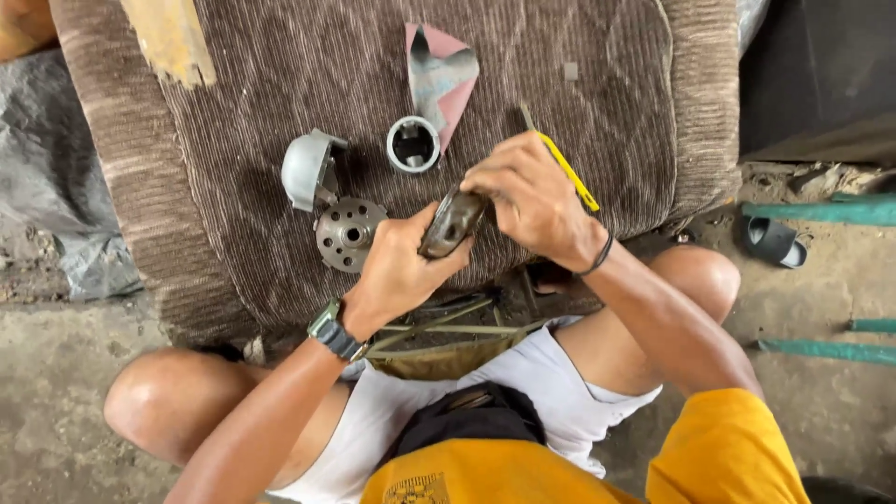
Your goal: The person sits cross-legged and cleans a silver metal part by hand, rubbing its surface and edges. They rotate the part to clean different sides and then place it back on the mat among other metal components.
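My left hand (397, 271) grips a dark, grimy metal part (452, 222) from below, holding it over the near edge of a brown ribbed cushion (280, 75). My right hand (527, 198) closes on the part's upper end and also holds a thin tool with a yellow handle (571, 175) that sticks out past my knuckles. On the cushion just left of my hands lie a round perforated metal disc (349, 232), a grey domed cover (306, 169) and a short metal ring (413, 144).
A folded sheet of pink-backed sandpaper (441, 79) lies behind the ring. A torn yellowish patch (171, 39) marks the cushion's far left. A dark sandal (773, 240) and green bars (821, 213) lie on the dirt floor at right. My knees flank the cushion's near edge.
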